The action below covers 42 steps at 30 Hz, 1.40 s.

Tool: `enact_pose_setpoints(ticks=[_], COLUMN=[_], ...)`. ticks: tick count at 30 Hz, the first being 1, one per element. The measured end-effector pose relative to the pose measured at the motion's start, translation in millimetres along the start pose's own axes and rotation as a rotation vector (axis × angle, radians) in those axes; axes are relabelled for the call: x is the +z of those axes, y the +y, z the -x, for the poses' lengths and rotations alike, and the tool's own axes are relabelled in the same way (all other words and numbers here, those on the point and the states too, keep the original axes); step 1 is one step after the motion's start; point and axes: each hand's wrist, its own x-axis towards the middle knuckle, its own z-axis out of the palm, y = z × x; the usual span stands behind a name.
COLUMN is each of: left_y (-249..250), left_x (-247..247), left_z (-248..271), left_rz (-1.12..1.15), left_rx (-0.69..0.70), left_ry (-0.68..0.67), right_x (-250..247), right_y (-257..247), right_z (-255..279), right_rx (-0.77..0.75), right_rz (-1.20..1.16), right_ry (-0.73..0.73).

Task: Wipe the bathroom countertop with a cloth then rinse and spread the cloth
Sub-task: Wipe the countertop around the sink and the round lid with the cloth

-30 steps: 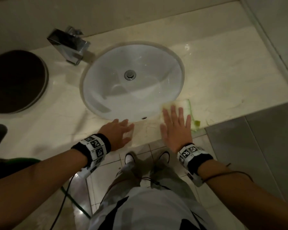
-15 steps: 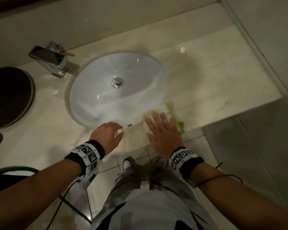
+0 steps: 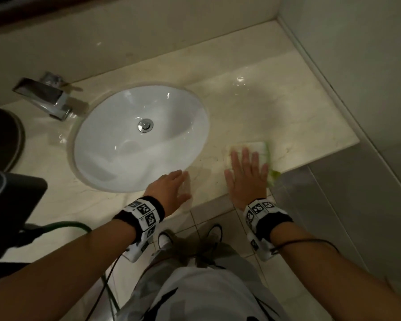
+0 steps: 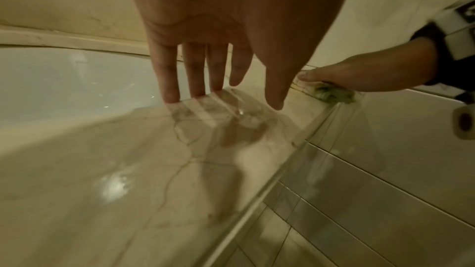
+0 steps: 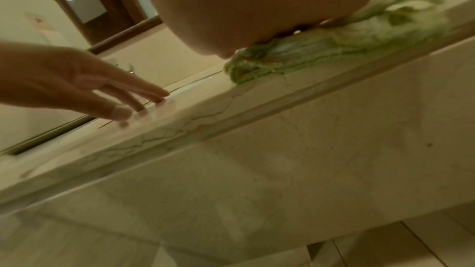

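Two flat hands meet the countertop point(image 3: 276, 107): the right hand point(image 3: 247, 179) presses straight fingers on the cloth point(image 3: 262, 148) beneath it, its length running forward; the left hand point(image 3: 169, 188), fingers loosely spread, grips nothing.

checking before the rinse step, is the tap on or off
Off, as far as it shows: no stream falls from the tap and the sink holds no pooled water. Its handle position cannot be told.

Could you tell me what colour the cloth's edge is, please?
Green, on a pale cloth; clearest in the right wrist view.
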Motion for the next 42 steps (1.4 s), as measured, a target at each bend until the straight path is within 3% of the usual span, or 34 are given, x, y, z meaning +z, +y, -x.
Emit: enact_pose_setpoints(ticks=[3, 9, 15, 18, 23, 30, 38, 42], left_y=[-5, -12, -21, -22, -24, -31, -32, -32], left_x=[2, 1, -1, -2, -5, -12, -18, -21], left_z=[1, -4, -14, -16, -18, -22, -24, -26], left_rz=[-0.011, -0.03, -0.061, -0.071, -0.078, -0.051, -0.063, -0.069], left_rx=[0.0, 0.032, 0.078, 0.106, 0.128, 0.189, 0.242, 0.261], left_ry=[-0.011, -0.008, -0.027, -0.041, -0.058, -0.106, -0.142, -0.151], right_x=[3, 19, 8, -4, -22, -27, -5, -8], right_y=[-10, -35, -14, 7, 32, 0, -52, -47], right_z=[8, 32, 22, 7, -22, -37, 7, 7], right_rx=[-0.046, -0.281, -0.334, -0.278, -0.044, 0.201, -0.121, -0.228], right_rz=[-0.003, 0.046, 0.06, 0.113, 0.09, 0.019, 0.12, 0.185], right_ry=[0.001, -0.04, -0.098, -0.129, -0.114, -0.176, -0.257, -0.268])
